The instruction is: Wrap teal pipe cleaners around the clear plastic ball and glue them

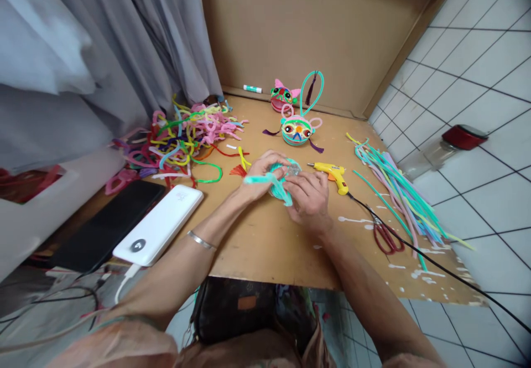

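Observation:
Near the middle of the table, my left hand is closed around a turquoise pipe-cleaner piece, with one strand sticking out to the left. My right hand pinches the right side of the same piece, where a clear, shiny part shows between the hands. Just right of my hands lies a yellow glue gun, its nozzle toward them. Behind them stands a turquoise lantern-like figure with a face, a looped handle and purple tassels, and behind it a pink and red one.
Tangled coloured pipe cleaners lie at left, above a white power bank and black phone. Straight pipe cleaners, red-handled scissors and the gun's black cable are at right. A glue stick lies at the back.

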The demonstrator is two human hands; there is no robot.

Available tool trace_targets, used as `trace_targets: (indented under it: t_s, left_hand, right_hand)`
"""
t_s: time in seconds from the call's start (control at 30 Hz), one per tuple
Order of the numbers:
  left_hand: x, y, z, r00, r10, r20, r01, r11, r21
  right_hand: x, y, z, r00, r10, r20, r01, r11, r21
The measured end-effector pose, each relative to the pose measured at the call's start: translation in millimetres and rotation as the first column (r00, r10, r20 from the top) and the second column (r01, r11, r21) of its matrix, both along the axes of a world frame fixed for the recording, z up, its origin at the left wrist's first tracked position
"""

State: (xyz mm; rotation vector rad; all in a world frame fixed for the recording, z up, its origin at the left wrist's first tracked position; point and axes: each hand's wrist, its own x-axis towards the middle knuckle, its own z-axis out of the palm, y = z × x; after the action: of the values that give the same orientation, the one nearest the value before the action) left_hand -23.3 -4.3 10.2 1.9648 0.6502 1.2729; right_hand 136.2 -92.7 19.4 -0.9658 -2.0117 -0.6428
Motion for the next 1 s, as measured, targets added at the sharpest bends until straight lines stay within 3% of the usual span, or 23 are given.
trace_targets:
  t_s: [0.3,0.83,1.0]
  left_hand:
    - [-0.4,2.8,1.4,0.999,-0.028,0.045,0.030,0.998,-0.048]
    - [-1.9,4.2,1.1,0.997,-0.048,0.066,0.053,0.996,-0.076]
    - [-1.7,5.2,-0.3,0.997,-0.037,0.074,0.044,0.995,-0.085]
  right_hand:
    - [1.2,-0.4,1.2,0.953,0.109,-0.283,-0.131,0.990,-0.058]
    - [0.7,2.3,-1.9,0.980,0.101,-0.170,-0.105,0.994,-0.012]
    - [1.2,3.2,-7.1,0.993,0.026,-0.114,-0.034,0.997,-0.069]
